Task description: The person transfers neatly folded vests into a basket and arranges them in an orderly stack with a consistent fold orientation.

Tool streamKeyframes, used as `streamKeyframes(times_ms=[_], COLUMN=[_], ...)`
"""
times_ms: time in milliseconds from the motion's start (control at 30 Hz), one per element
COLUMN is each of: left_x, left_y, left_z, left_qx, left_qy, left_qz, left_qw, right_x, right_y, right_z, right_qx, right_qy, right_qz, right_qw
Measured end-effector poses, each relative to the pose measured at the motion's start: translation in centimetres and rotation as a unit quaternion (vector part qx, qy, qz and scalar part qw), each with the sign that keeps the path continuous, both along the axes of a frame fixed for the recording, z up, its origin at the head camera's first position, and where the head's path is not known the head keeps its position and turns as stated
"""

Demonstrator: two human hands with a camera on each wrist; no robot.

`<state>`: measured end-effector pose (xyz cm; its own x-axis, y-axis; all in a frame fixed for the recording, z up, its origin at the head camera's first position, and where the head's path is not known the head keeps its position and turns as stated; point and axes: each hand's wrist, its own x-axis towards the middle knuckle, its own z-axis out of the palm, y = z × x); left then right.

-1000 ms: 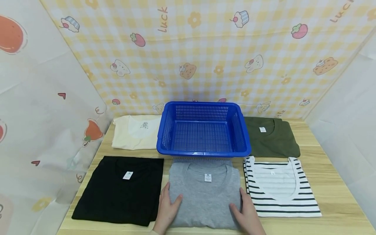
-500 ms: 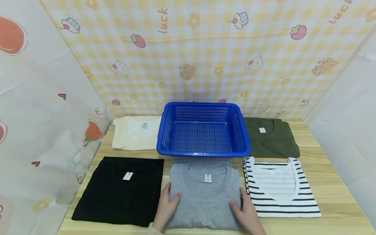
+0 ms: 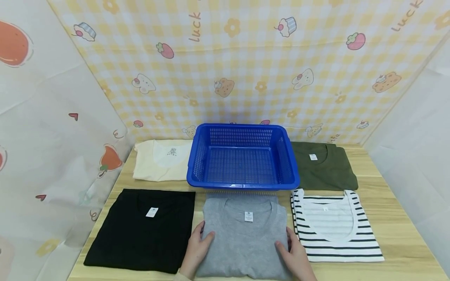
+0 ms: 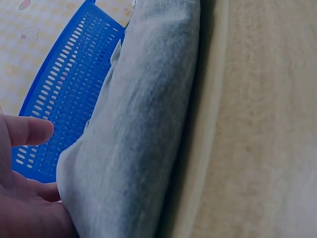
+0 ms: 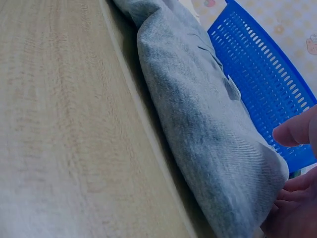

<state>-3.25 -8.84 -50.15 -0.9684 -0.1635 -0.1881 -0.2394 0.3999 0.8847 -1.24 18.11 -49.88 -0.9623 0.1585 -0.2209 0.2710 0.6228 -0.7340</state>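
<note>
One grey shirt (image 3: 246, 248) lies folded on the surface (image 3: 393, 222), in front of the basket (image 3: 242, 186) and between the black shirt (image 3: 140, 238) and the striped shirt (image 3: 341, 251). Its folding looks finished, as does that of those two and of the cream shirt (image 3: 144, 162) and green shirt (image 3: 335, 171) flanking the basket. None of the five is inside the basket, and the grey one appears not yet lifted; what else is left cannot be told. The left hand (image 3: 197, 248) and right hand (image 3: 296, 253) meet its opposite sides, loose and unclenched, fingers at the edges, thumbs spread over the cloth; how far the fingers reach underneath is hidden. The grey shirt looks soft and slightly creased, its near fold thick and rounded, its neckline towards the basket, a white label (image 3: 249, 216) inside the collar.
</note>
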Motion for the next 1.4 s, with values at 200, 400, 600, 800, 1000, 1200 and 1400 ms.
streamKeyframes(times_ms=[200,400,600,800,1000,1200,1400], left_x=[0.0,-0.1,-0.4,-0.4,-0.2,-0.1,0.1], left_y=[-0.3,-0.4,-0.6,-0.6,-0.3,-0.6,-0.4], left_z=[-0.3,-0.5,-1.0,-1.2,-1.4,-1.4,-1.7], left_qx=[0.033,0.053,0.091,0.159,0.172,0.172,0.125], left_qy=[0.005,0.011,-0.021,-0.091,-0.105,-0.091,-0.063], left_qz=[-0.007,-0.019,-0.038,-0.069,-0.068,-0.081,-0.085], left_qw=[0.9994,0.9984,0.9949,0.9806,0.9771,0.9775,0.9865], right_x=[-0.5,-0.7,-0.9,-0.9,-0.7,-0.2,0.1], right_y=[-0.1,-0.1,0.0,0.1,-0.3,-0.6,-0.6], right_z=[-0.3,-0.7,-0.7,-0.9,-1.1,-1.4,-1.4], right_qx=[-0.031,-0.068,-0.091,-0.133,-0.174,-0.168,-0.137], right_qy=[-0.033,-0.05,-0.064,-0.06,-0.057,-0.021,-0.008], right_qz=[-0.026,-0.036,-0.04,-0.049,-0.051,-0.044,-0.03], right_qw=[0.999,0.996,0.993,0.988,0.982,0.985,0.99])
